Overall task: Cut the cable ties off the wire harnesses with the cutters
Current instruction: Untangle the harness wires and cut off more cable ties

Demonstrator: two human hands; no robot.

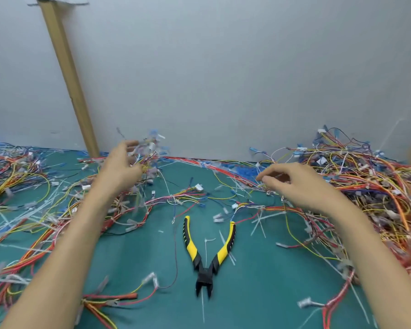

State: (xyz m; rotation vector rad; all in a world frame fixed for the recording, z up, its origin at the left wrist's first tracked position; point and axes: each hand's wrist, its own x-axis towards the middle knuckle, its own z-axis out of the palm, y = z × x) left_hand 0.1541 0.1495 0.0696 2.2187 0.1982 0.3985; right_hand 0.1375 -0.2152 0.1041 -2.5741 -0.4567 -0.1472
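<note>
The left hand [121,168] grasps a lifted wire harness [151,150]; the right hand [293,185] curls among strands, grip uncertain. Selection step: the cutters [205,258], lying on the counter [266,288] between the forearms, likely need picking up next.

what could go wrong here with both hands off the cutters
The cutters lie open on the mat, blades toward the person, so a blind reach could nick a finger. The left hand holds up a wire bundle that trails into the loose wires; pulling may tangle it or drag them over the cutters.
</note>
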